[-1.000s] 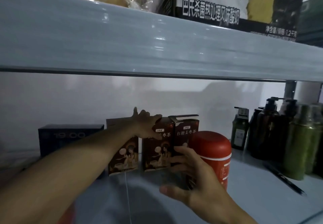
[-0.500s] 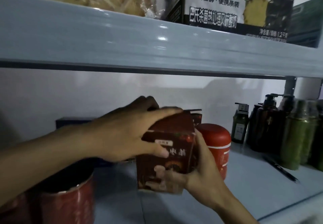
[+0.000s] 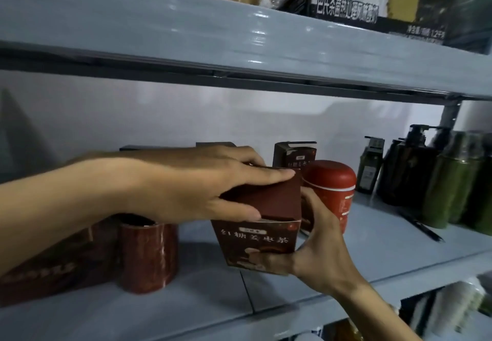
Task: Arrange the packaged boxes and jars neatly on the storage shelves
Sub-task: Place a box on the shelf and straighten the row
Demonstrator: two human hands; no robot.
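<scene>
matt cardboard box, glossy shelf

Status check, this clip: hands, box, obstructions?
Hands: left hand holds tea box top flap, right hand grips its base. Box tilted at shelf front. Close behind: red jar.

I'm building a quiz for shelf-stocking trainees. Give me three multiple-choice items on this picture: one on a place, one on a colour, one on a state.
1. Where does the red jar stand?
A. on the shelf above
B. just behind the held box, to its right
C. on the floor

2. What colour are the bottles at the far right of the shelf?
A. green
B. blue
C. white

3. How is the held box's top flap?
A. taped flat
B. raised, not tucked in
C. torn off

Answers: B, the jar shows past the box's right edge; A, their bodies are green; B, a gap shows under the flap beneath the left hand.
</scene>
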